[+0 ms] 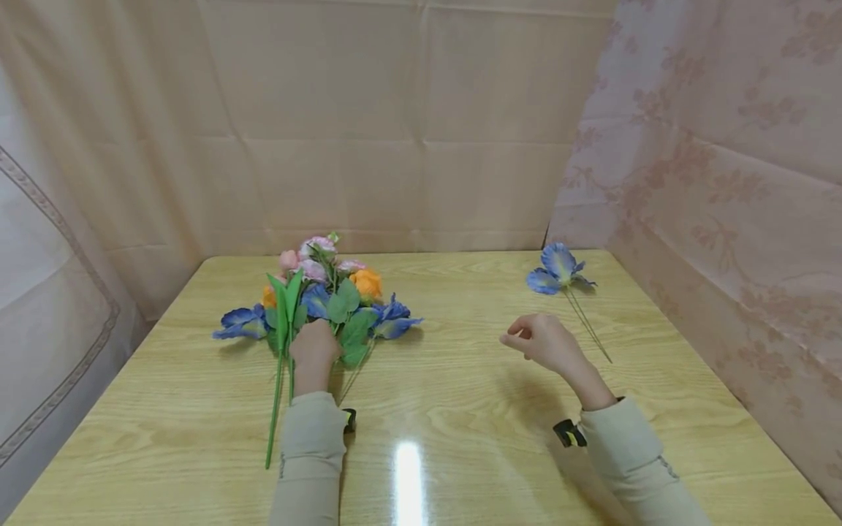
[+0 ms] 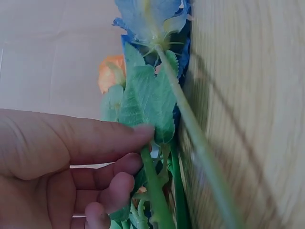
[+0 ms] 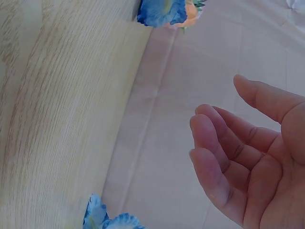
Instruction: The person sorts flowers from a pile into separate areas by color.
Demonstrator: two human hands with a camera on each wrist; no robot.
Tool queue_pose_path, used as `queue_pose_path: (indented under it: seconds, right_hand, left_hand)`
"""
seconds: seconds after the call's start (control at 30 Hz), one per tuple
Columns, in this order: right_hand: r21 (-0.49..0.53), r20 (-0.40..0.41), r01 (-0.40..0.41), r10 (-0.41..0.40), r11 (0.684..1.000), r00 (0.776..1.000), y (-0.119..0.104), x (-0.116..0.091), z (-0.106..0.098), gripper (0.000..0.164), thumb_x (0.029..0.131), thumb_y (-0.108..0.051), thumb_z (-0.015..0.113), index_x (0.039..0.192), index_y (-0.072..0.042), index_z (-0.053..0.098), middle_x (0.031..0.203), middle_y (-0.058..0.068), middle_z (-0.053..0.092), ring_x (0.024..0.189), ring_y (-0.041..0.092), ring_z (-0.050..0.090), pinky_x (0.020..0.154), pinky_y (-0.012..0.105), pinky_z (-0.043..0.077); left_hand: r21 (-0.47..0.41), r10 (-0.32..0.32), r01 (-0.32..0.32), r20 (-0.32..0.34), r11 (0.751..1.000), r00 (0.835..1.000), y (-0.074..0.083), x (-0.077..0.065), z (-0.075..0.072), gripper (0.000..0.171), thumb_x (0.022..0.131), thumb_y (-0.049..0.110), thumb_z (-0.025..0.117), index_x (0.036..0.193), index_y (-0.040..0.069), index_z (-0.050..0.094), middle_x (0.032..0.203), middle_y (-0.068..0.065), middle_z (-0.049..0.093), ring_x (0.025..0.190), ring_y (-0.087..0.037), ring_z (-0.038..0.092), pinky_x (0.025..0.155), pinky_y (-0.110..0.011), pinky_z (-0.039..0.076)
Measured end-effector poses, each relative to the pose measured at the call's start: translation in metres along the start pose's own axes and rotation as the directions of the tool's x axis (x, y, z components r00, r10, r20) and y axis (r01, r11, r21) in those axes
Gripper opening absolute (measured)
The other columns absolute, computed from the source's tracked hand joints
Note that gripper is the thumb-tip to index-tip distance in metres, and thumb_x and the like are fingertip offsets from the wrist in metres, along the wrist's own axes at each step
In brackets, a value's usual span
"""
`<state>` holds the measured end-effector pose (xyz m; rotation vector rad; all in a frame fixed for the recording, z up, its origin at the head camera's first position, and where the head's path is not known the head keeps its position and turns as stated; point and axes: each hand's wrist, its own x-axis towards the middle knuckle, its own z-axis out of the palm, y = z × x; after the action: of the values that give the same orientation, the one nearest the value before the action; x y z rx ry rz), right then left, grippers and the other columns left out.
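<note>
left hand (image 1: 314,356) pinches a green stem (image 2: 156,193) at the near side of the flower bunch (image 1: 317,299) on the worktop (image 1: 460,394). right hand (image 1: 551,345) holds nothing, fingers loosely curved, thumb apart; single blue flower (image 1: 559,267) lies beyond it, slightly right, apart.

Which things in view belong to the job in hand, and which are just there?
In the job:
flower bunch, at the left hand
green stem, pinched by that hand
lone blue flower, probably: near the empty right hand, untouched

Just there:
table, under the flowers
tan cloth, behind it
patterned cloth, along its right side
</note>
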<state>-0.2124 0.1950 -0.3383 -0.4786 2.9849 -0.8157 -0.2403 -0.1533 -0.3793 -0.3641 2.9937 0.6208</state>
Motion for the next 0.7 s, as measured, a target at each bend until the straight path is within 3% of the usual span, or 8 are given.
queue_pose_path:
  seconds: [0.17,0.27,0.4,0.53,0.7]
  right_hand:
    - [0.002,0.007,0.010,-0.010,1.000,1.000,0.001,0.000,0.001,0.030,0.086,-0.028,0.060,0.095,0.000,0.065,0.063,-0.001,0.057,0.050,0.014,0.052,0.049,0.030,0.042]
    - [-0.001,0.010,0.019,-0.019,1.000,1.000,0.001,0.000,0.001,0.029,0.086,-0.027,0.060,0.095,0.000,0.065,0.062,-0.001,0.057,0.050,0.015,0.053,0.049,0.030,0.042]
    - [-0.001,0.013,0.021,-0.021,1.000,1.000,0.000,0.000,0.003,0.028,0.086,-0.026,0.060,0.096,0.000,0.065,0.063,0.000,0.057,0.051,0.017,0.054,0.048,0.030,0.042]
    - [0.006,0.028,0.018,-0.018,1.000,0.999,-0.002,0.000,0.004,0.029,0.086,-0.025,0.060,0.097,0.002,0.064,0.066,0.001,0.059,0.052,0.016,0.054,0.048,0.029,0.042]
    - [0.008,0.046,0.002,-0.002,1.000,0.999,-0.005,0.000,0.006,0.031,0.086,-0.025,0.060,0.099,0.002,0.063,0.068,0.002,0.059,0.053,0.016,0.054,0.048,0.029,0.042]
  left_hand:
    - [0.013,0.016,-0.016,0.007,1.000,1.000,0.002,0.001,0.000,0.015,0.081,0.009,0.057,0.086,-0.003,0.064,0.091,-0.025,0.060,0.079,-0.039,0.058,0.059,-0.052,0.046]
    - [-0.001,0.018,-0.018,0.013,1.000,1.000,0.002,0.000,-0.001,0.015,0.082,0.011,0.054,0.081,-0.002,0.062,0.089,-0.025,0.060,0.078,-0.038,0.058,0.058,-0.050,0.046]
    - [-0.040,0.014,-0.014,-0.007,0.999,1.000,0.002,-0.002,-0.006,0.019,0.081,0.013,0.054,0.084,-0.005,0.062,0.090,-0.026,0.060,0.080,-0.039,0.058,0.058,-0.049,0.047]
    - [-0.081,0.008,-0.013,-0.058,0.997,0.998,0.004,-0.007,-0.017,0.024,0.080,0.011,0.055,0.092,-0.009,0.060,0.091,-0.028,0.059,0.082,-0.041,0.058,0.057,-0.048,0.047]
    - [-0.145,0.035,-0.062,-0.183,0.987,0.983,0.009,-0.013,-0.025,0.016,0.081,0.006,0.053,0.086,-0.008,0.058,0.085,-0.028,0.058,0.080,-0.043,0.057,0.057,-0.049,0.046]
